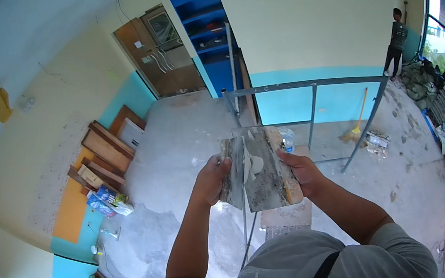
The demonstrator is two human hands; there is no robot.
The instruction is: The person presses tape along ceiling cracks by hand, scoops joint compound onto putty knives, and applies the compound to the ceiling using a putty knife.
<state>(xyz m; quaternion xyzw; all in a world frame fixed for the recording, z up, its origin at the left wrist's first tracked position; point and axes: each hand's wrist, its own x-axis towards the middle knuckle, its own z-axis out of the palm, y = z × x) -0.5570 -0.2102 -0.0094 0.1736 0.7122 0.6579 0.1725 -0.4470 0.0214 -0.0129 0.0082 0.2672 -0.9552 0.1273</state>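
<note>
My left hand (213,180) is closed on the outer edge of a narrow flat plate (231,176), grey and smeared with dried plaster. In my right hand (303,172) is a wider plastering board (270,181), stained grey and black, with a worn brownish right edge. The plate and board are held side by side before my chest, their inner edges close together. A lump of white putty (252,166) sits by the seam between them. Handles or undersides of both are hidden. My thumbs lie along the outer edges.
Beyond my hands stands a grey metal scaffold frame (308,83). Wooden panels (107,144) and bags (108,201) lean at the left wall. A yellow broom (356,128) rests at the far wall. Another person (397,39) stands far right, near piled materials (431,87).
</note>
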